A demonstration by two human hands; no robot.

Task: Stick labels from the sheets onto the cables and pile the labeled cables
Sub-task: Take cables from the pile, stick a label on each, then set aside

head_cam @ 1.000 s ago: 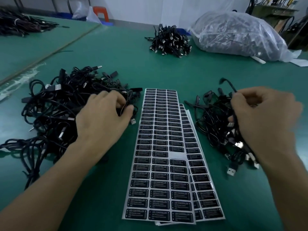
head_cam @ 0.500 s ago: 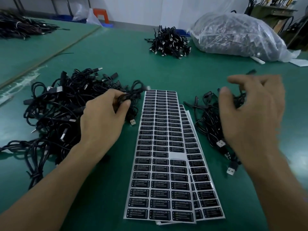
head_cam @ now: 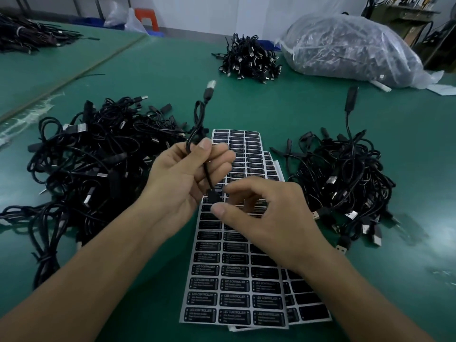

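Cable [head_cam: 209, 89] is pinched by left hand [head_cam: 180, 178] above the sheets [head_cam: 234, 282], lower end hung down, likely for labelling; right hand [head_cam: 269, 218] is curled beside that end; whether anything is pinched cannot be told.

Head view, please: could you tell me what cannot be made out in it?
All in the head view:
- Right hand: motion blur hides whether its fingertips pinch a label.
- Label sheets: both hands cover the middle rows; fine print too small.
- Plastic bag: crinkled film obscures its contents.
- Cable in the left hand: lower end blurred.
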